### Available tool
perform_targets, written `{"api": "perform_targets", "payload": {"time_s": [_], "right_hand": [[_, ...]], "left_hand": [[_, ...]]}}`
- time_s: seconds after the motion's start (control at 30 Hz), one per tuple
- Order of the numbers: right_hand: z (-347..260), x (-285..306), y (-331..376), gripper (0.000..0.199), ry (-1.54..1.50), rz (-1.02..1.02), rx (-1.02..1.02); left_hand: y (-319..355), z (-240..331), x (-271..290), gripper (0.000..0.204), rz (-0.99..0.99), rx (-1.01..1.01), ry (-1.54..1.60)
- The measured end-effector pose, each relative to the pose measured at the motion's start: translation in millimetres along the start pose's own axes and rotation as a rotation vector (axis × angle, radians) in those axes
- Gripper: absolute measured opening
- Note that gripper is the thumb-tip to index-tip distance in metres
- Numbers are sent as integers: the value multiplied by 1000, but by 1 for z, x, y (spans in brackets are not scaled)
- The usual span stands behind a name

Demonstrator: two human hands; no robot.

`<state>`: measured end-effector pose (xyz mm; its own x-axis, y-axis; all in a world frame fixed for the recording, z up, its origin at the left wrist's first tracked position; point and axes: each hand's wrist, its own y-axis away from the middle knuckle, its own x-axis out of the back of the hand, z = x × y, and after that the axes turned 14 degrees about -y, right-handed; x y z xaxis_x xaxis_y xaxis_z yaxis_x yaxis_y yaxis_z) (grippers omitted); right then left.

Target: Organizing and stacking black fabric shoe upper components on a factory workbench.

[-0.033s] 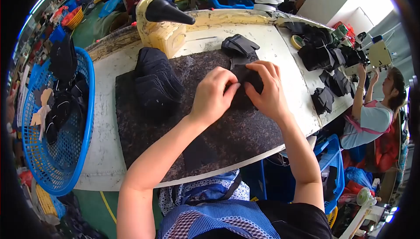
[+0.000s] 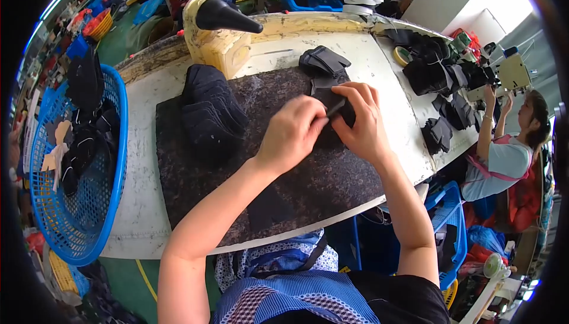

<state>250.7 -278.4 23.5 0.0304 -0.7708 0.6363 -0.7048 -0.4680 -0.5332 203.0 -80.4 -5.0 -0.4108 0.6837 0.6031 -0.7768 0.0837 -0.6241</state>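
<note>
Over the dark, scuffed mat (image 2: pixel 332 179), both of my hands meet at a small black fabric-like piece (image 2: pixel 336 109). My left hand (image 2: pixel 292 131) pinches its left edge between thumb and fingers, slightly blurred. On the other side, my right hand (image 2: pixel 366 123) grips it with the thumb below and the fingers curled over the top. Part of the piece is hidden by my fingers. Just beyond my hands lies a small stack of black cut pieces (image 2: pixel 324 61). A taller, fanned pile of black pieces (image 2: pixel 212 113) rests on the left of the mat.
A yellowish glue jug (image 2: pixel 222 51) with a black nozzle stands behind the mat. At the left edge is a blue basket (image 2: pixel 121 146) holding black pieces. Black bundles (image 2: pixel 435 72) lie on the right-hand table, where a co-worker (image 2: pixel 504 158) sits at a machine.
My left fingers have shifted slightly at the piece's edge, and a raised edge of it now shows between my hands. My right hand has hardly moved.
</note>
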Motion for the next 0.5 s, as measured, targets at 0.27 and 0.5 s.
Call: {"api": "perform_targets", "payload": {"time_s": [0.27,0.5], "right_hand": [[-51,24,28,45,-331,113,73],[-111,-13,131,21,-1111,-727,-847]], "left_hand": [[63,43,66,19,131,433,665],[182,92,139,14,-600,876,570]]}}
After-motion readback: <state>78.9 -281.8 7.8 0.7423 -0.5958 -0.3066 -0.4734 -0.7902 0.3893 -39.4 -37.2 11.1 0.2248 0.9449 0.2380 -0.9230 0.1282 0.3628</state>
